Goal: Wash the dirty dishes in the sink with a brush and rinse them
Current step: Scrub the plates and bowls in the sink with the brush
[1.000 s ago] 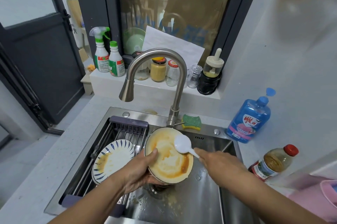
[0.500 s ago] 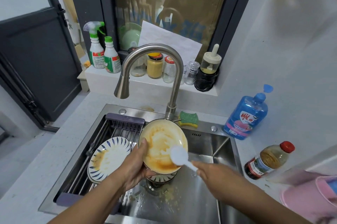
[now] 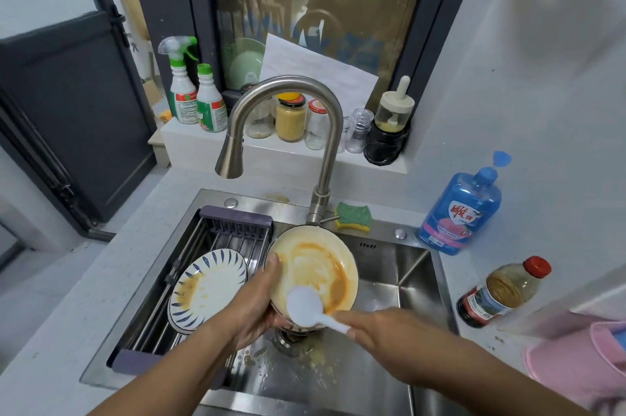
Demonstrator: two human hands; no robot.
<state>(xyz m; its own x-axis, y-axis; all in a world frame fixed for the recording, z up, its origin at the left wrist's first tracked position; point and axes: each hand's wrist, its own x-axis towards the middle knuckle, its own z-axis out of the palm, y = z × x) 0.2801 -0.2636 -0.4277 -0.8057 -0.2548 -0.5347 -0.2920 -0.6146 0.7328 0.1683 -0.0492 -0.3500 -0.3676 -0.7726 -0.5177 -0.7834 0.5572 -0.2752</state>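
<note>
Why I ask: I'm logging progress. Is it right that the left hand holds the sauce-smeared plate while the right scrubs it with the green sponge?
Not quite. The head view shows the right hand scrubbing with a white brush; the green sponge lies by the faucet. The left hand does hold the sauce-smeared plate.

We see both forearms reaching in from the near edge. Our left hand (image 3: 252, 309) is curled in a grip — thumb up and forward, fingers wrapped beneath. Our right hand (image 3: 379, 331) is closed in a pinch, knuckles up, pointing left.
</note>
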